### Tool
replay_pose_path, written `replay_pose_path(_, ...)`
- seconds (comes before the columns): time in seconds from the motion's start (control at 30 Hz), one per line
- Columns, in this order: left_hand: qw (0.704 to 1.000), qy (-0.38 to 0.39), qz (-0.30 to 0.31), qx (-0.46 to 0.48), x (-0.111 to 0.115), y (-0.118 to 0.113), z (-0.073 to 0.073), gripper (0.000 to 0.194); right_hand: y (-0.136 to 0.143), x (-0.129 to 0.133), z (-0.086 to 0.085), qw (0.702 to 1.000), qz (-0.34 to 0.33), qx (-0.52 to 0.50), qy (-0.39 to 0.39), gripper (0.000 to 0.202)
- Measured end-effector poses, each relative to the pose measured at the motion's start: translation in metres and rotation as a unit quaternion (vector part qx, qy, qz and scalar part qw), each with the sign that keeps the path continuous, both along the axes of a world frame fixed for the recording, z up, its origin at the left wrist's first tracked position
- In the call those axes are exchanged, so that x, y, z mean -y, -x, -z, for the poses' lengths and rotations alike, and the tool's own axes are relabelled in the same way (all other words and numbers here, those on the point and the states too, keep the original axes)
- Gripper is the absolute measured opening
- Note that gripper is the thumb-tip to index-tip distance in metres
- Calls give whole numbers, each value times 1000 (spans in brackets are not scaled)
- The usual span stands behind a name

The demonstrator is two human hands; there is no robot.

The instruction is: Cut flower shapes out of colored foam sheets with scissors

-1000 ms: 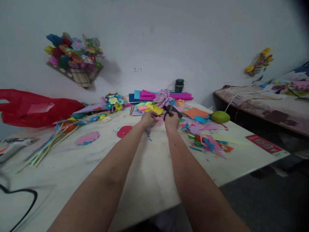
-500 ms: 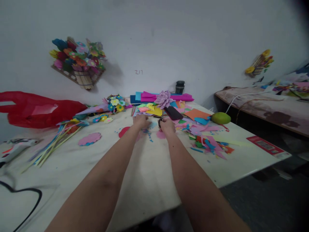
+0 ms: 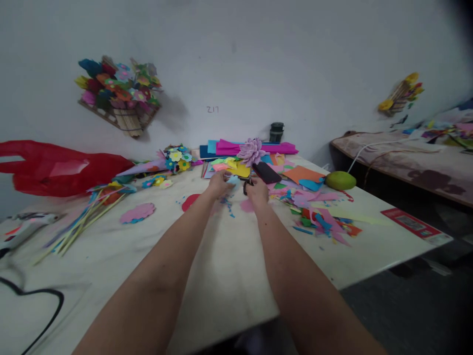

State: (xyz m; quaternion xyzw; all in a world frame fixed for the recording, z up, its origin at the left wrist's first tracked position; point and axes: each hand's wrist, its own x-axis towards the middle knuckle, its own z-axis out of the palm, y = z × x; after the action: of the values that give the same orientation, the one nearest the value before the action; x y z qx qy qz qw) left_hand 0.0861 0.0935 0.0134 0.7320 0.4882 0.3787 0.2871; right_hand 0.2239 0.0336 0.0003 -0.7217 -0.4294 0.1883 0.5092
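My left hand is closed on a small light-blue piece, paper or felt, held above the table. Close by on the right, my right hand grips black-handled scissors by the finger loops; the blades point toward the blue piece, and I cannot tell whether they touch it. Small blue scraps lie below, between the hands. A red disc lies left of my left wrist, and a pink disc is partly hidden by my right hand.
Coloured scraps, a green fruit and a dark phone lie to the right. Folded magenta sheets and a lilac flower sit at the back. Leftward are a scalloped pink piece, a red bag and a glue gun.
My left hand has lifted slightly, and the light-blue piece now shows clearly between its fingers and the scissors. My right hand, with the scissors, has barely moved.
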Motion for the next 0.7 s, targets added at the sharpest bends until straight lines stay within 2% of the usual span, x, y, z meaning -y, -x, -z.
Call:
replay_pose_path(0.1,994,10,45,102,5,9,-9,56,2,-4,-3,981,-37,-179,-57,32)
replay_pose_path(0.17,989,-3,69,128,13,15,-16,57,5,-2,-7,953,-75,-282,-77,29)
replay_pose_path(0.23,988,-2,69,137,24,22,-22,59,9,2,-12,929,-127,-337,-82,22)
replay_pose_path(0.3,987,12,74,142,34,28,-25,61,12,6,-15,918,-177,-346,-79,19)
replay_pose_path(0.37,985,34,85,148,42,33,-25,64,15,9,-15,920,-205,-326,-70,17)
replay_pose_path(0.5,986,30,86,141,49,42,-22,68,20,9,-13,927,-227,-292,-58,27)
replay_pose_path(0.7,983,38,86,159,56,45,-18,73,25,10,-15,910,-264,-302,-100,34)
